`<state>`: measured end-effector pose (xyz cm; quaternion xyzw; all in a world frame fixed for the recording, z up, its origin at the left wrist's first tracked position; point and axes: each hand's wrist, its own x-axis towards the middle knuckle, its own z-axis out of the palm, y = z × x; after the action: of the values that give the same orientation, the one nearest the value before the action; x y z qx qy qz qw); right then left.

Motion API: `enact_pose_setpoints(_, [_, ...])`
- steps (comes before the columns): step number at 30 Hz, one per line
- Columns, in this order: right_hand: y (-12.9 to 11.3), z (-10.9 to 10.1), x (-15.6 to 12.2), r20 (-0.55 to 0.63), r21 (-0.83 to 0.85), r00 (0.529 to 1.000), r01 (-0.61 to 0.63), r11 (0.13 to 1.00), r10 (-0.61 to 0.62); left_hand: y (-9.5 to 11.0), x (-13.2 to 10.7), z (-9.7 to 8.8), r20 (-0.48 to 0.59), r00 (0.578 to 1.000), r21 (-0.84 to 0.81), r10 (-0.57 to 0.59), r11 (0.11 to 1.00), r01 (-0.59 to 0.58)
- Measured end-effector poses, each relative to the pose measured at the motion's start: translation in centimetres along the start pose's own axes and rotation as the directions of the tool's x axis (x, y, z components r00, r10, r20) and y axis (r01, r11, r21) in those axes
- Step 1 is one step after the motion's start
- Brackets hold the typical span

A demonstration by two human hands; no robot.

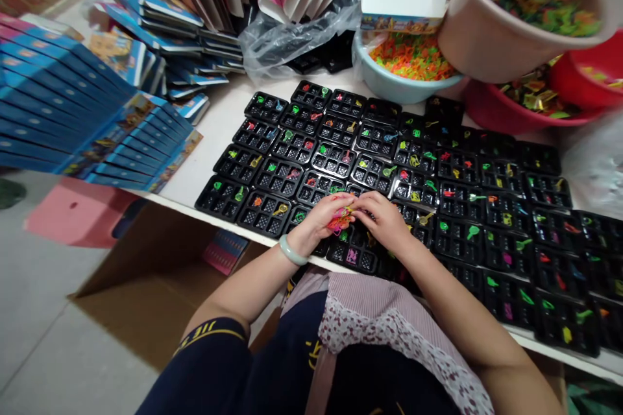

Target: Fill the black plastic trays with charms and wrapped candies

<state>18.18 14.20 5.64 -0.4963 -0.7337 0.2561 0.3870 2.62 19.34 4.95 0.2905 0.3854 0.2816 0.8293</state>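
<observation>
My left hand [322, 217] is curled round a small bunch of pink and orange plastic pieces [341, 217], held just above the black compartment trays [272, 176] at the table's near edge. My right hand [384, 217] meets it from the right, its fingertips pinched at the same bunch. A pale green bangle [291, 251] sits on my left wrist. Many of the tray compartments hold small coloured plastic figures.
Blue flat boxes [73, 110] are stacked at the left, with pink ones behind. A light blue bowl [389, 81] of orange pieces, a beige tub [491, 39] and red basins [511, 113] stand at the back right. A cardboard box [146, 272] lies open under the table.
</observation>
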Motion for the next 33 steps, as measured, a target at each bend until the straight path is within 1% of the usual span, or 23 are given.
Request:
enact_pose_setpoints(1, [0.2, 0.1, 0.1, -0.024, 0.043, 0.999, -0.023, 0.999, 0.024, 0.2, 0.2, 0.0, 0.015, 1.000, -0.003, -0.012, 1.000, 0.012])
enact_pose_setpoints(3, [1.0, 0.0, 0.3, -0.090, 0.165, 0.987, -0.116, 0.979, 0.132, 0.6, 0.6, 0.0, 0.046, 0.998, 0.002, -0.037, 0.999, 0.037])
enact_pose_setpoints(5, [2.5, -0.5, 0.9, -0.169, 0.246, 0.947, -0.227, 0.942, 0.272, 1.0, 1.1, 0.0, 0.068, 0.996, 0.010, -0.052, 0.999, 0.051])
enact_pose_setpoints(6, [3.4, -0.9, 1.4, -0.199, 0.237, 0.927, -0.268, 0.934, 0.317, 1.2, 1.3, 0.0, 0.070, 0.997, 0.013, -0.045, 0.999, 0.045])
enact_pose_setpoints(7, [4.3, -1.3, 2.0, -0.223, 0.186, 0.916, -0.297, 0.937, 0.334, 1.4, 1.6, -0.1, 0.065, 0.997, 0.015, -0.031, 0.999, 0.030])
enact_pose_setpoints(8, [5.3, -1.8, 2.6, -0.235, 0.100, 0.914, -0.315, 0.944, 0.330, 1.7, 1.9, 0.0, 0.052, 0.999, 0.018, -0.011, 1.000, 0.010])
enact_pose_setpoints(11, [7.3, -2.8, 4.3, -0.201, -0.188, 0.938, -0.321, 0.928, 0.283, 2.2, 2.7, 0.1, 0.004, 0.999, 0.031, 0.049, 0.998, -0.049])
enact_pose_setpoints(13, [7.3, -3.1, 5.0, -0.195, -0.276, 0.951, -0.287, 0.918, 0.239, 2.6, 3.2, 0.3, -0.029, 0.997, 0.025, 0.069, 0.997, -0.068])
enact_pose_setpoints(15, [5.9, -3.1, 5.1, -0.194, -0.270, 0.970, -0.198, 0.942, 0.148, 2.9, 3.6, 0.5, -0.042, 0.997, -0.002, 0.065, 0.998, -0.065])
enact_pose_setpoints(17, [3.6, -2.9, 4.9, -0.105, -0.219, 0.994, -0.044, 0.975, 0.022, 3.0, 3.9, 0.7, -0.044, 0.997, -0.055, 0.067, 0.996, -0.069])
enact_pose_setpoints(18, [2.5, -2.7, 4.7, -0.020, -0.194, 0.999, 0.043, 0.980, -0.047, 3.0, 4.1, 0.8, -0.045, 0.996, -0.081, 0.074, 0.994, -0.077])
enact_pose_setpoints(20, [0.7, -2.3, 4.6, 0.119, -0.188, 0.979, 0.185, 0.965, -0.165, 2.8, 4.5, 1.1, -0.049, 0.995, -0.125, 0.086, 0.988, -0.092])
enact_pose_setpoints(21, [0.2, -2.1, 4.6, 0.158, -0.204, 0.966, 0.235, 0.950, -0.205, 2.7, 4.7, 1.3, -0.052, 0.995, -0.145, 0.083, 0.985, -0.089])
enact_pose_setpoints(22, [-0.1, -1.9, 4.6, 0.174, -0.224, 0.957, 0.267, 0.937, -0.231, 2.6, 4.9, 1.4, -0.052, 0.996, -0.167, 0.069, 0.983, -0.076])
enact_pose_setpoints(24, [0.2, -1.6, 4.7, 0.162, -0.238, 0.955, 0.281, 0.930, -0.248, 2.6, 5.4, 1.6, -0.045, 0.999, -0.220, 0.010, 0.975, -0.020])
enact_pose_setpoints(27, [1.1, -1.4, 4.8, 0.095, -0.168, 0.975, 0.216, 0.962, -0.202, 2.8, 6.0, 1.7, -0.034, 0.998, -0.276, -0.055, 0.960, 0.044])
enact_pose_setpoints(29, [1.6, -1.4, 4.8, 0.042, -0.078, 0.990, 0.141, 0.987, -0.138, 3.0, 6.2, 1.8, -0.023, 0.999, -0.276, -0.039, 0.961, 0.031])
enact_pose_setpoints(31, [1.8, -1.4, 4.9, -0.014, 0.035, 1.000, 0.029, 0.999, -0.028, 3.1, 6.2, 1.8, -0.014, 1.000, -0.257, -0.002, 0.967, -0.002])
enact_pose_setpoints(33, [2.1, -1.4, 5.0, -0.058, 0.178, 0.990, -0.117, 0.977, 0.129, 3.2, 6.1, 1.8, -0.004, 1.000, -0.215, 0.009, 0.977, -0.009])
